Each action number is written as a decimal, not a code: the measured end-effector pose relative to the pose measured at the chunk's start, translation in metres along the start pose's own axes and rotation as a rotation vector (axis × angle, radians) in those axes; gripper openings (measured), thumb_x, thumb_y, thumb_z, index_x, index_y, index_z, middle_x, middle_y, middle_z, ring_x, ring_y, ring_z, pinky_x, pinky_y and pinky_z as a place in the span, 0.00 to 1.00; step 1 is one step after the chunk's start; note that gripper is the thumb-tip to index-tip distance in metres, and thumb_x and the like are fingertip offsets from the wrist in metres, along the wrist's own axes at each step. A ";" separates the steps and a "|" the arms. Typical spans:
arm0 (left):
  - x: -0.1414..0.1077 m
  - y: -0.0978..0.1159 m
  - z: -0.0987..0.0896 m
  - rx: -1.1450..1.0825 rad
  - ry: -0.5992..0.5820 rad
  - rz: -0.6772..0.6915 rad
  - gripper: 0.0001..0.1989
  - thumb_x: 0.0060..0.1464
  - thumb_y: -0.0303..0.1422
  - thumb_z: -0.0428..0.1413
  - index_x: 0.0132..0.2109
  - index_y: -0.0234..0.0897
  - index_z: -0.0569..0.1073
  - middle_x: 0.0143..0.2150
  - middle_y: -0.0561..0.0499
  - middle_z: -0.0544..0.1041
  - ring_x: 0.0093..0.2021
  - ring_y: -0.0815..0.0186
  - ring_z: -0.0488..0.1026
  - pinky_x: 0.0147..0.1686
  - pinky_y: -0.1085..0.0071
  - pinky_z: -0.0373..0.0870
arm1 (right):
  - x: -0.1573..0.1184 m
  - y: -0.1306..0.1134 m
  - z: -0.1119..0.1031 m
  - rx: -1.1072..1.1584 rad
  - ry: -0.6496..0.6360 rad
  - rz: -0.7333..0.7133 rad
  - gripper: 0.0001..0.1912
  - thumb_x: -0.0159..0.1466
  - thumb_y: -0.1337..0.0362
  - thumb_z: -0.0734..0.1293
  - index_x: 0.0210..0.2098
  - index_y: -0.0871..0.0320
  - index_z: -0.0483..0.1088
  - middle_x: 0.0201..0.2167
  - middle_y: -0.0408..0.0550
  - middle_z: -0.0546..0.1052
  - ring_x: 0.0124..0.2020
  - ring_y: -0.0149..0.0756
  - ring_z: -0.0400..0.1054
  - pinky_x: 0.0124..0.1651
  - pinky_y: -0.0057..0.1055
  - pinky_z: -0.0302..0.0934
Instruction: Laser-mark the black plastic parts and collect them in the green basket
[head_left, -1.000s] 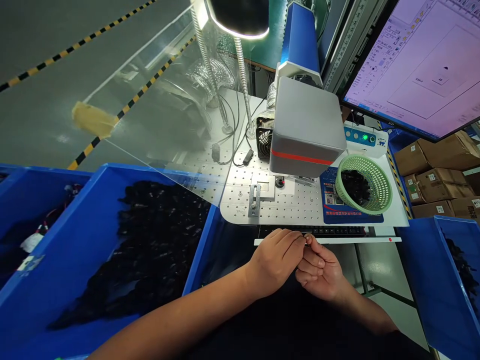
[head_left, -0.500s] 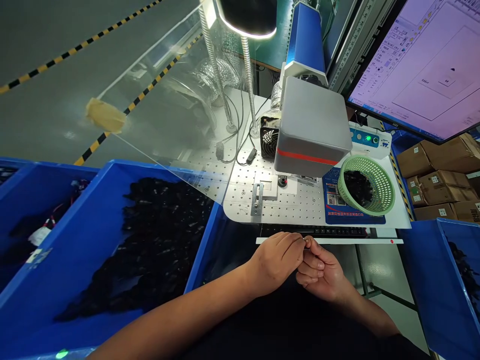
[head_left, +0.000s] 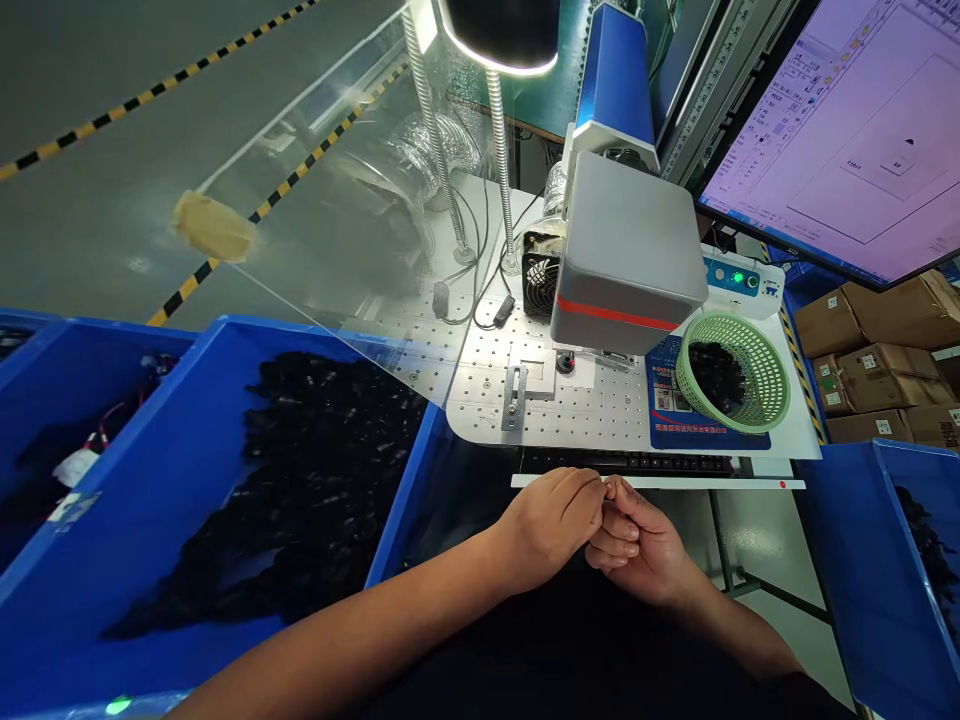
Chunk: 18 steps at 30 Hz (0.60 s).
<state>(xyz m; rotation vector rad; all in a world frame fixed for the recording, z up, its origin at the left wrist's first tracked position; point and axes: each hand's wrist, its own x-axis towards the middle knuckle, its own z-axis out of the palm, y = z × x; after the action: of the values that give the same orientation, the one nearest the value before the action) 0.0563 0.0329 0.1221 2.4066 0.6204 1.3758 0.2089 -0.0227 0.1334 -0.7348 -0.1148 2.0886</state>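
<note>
My left hand (head_left: 553,525) and my right hand (head_left: 636,540) meet just in front of the keyboard tray (head_left: 660,481). Both are closed, fingertips pinched together at one spot. Whatever lies between the fingertips is hidden or too small to name. Behind them, on the perforated metal plate (head_left: 592,415), sit a slotted metal bracket (head_left: 514,398) and a small round black piece (head_left: 565,362). Over the plate hangs a grey machine head (head_left: 630,240) with a red stripe. A green basket (head_left: 772,375) on the right holds small black parts (head_left: 716,376).
A large blue bin (head_left: 217,400) with a heap of black parts (head_left: 322,470) stands at left. Another blue bin (head_left: 847,560) is at right. A clear sheet (head_left: 337,250) juts out over the left side. A lamp (head_left: 501,35) and a monitor (head_left: 847,140) hang above.
Both hands have shifted very slightly to the left, still pinched together. The camera view has moved a little; nothing else visibly differs.
</note>
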 end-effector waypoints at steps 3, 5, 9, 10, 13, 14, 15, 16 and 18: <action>-0.001 0.000 0.000 -0.009 -0.005 -0.004 0.07 0.60 0.20 0.49 0.43 0.32 0.69 0.35 0.45 0.76 0.36 0.63 0.74 0.33 0.66 0.77 | 0.000 0.001 0.001 -0.015 0.004 -0.010 0.13 0.64 0.58 0.71 0.31 0.56 0.64 0.15 0.30 0.53 0.15 0.21 0.39 0.22 0.21 0.41; -0.003 0.001 0.001 -0.012 -0.011 0.000 0.07 0.60 0.21 0.49 0.43 0.32 0.69 0.36 0.45 0.76 0.36 0.63 0.74 0.34 0.66 0.77 | 0.001 0.001 0.001 -0.021 0.003 -0.020 0.14 0.64 0.58 0.71 0.31 0.56 0.63 0.15 0.30 0.52 0.16 0.21 0.39 0.22 0.22 0.41; -0.007 0.000 0.003 -0.018 -0.006 -0.005 0.06 0.59 0.21 0.51 0.42 0.30 0.70 0.36 0.44 0.75 0.36 0.63 0.74 0.35 0.66 0.77 | 0.001 0.002 0.000 -0.033 0.006 -0.034 0.14 0.64 0.59 0.71 0.31 0.56 0.62 0.16 0.31 0.53 0.16 0.22 0.42 0.23 0.23 0.43; -0.008 0.000 0.004 -0.020 -0.007 -0.007 0.06 0.59 0.21 0.51 0.42 0.30 0.70 0.35 0.44 0.75 0.36 0.63 0.74 0.34 0.66 0.76 | 0.000 0.002 0.000 -0.037 0.009 -0.037 0.14 0.64 0.59 0.71 0.31 0.56 0.62 0.16 0.31 0.53 0.17 0.22 0.43 0.23 0.23 0.43; -0.009 0.000 0.003 -0.026 -0.015 -0.011 0.07 0.59 0.21 0.50 0.42 0.31 0.70 0.35 0.45 0.75 0.35 0.63 0.73 0.34 0.66 0.76 | 0.001 0.003 -0.001 -0.046 0.025 -0.050 0.13 0.64 0.59 0.71 0.31 0.56 0.62 0.17 0.32 0.54 0.17 0.23 0.45 0.24 0.24 0.44; -0.008 0.000 0.003 -0.028 -0.010 -0.014 0.07 0.59 0.20 0.49 0.42 0.32 0.70 0.35 0.45 0.75 0.35 0.63 0.74 0.34 0.66 0.76 | 0.001 0.005 -0.002 -0.050 0.033 -0.044 0.13 0.64 0.59 0.70 0.31 0.56 0.62 0.17 0.32 0.54 0.17 0.23 0.45 0.24 0.24 0.44; -0.007 0.000 0.002 -0.032 -0.002 -0.020 0.07 0.59 0.20 0.49 0.42 0.32 0.70 0.35 0.45 0.75 0.35 0.63 0.74 0.34 0.66 0.76 | 0.002 0.008 -0.002 -0.057 0.042 -0.023 0.13 0.64 0.60 0.70 0.30 0.56 0.62 0.17 0.32 0.54 0.17 0.23 0.45 0.25 0.25 0.44; -0.006 0.001 0.002 -0.038 0.007 -0.031 0.08 0.59 0.20 0.49 0.42 0.32 0.70 0.35 0.45 0.76 0.36 0.63 0.74 0.34 0.66 0.76 | 0.004 0.011 -0.003 -0.066 0.048 0.013 0.14 0.64 0.61 0.70 0.29 0.57 0.62 0.17 0.32 0.54 0.18 0.23 0.45 0.25 0.25 0.43; -0.002 0.003 0.000 -0.067 0.015 -0.055 0.08 0.59 0.20 0.50 0.43 0.32 0.70 0.36 0.45 0.76 0.36 0.63 0.74 0.34 0.67 0.76 | 0.007 0.016 -0.005 -0.079 0.047 0.093 0.15 0.62 0.63 0.71 0.26 0.58 0.60 0.17 0.33 0.55 0.18 0.23 0.46 0.25 0.24 0.42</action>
<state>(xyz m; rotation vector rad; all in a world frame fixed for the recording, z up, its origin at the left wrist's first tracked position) 0.0562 0.0291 0.1216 2.3113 0.6296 1.3712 0.1970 -0.0280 0.1207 -0.8514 -0.1404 2.1633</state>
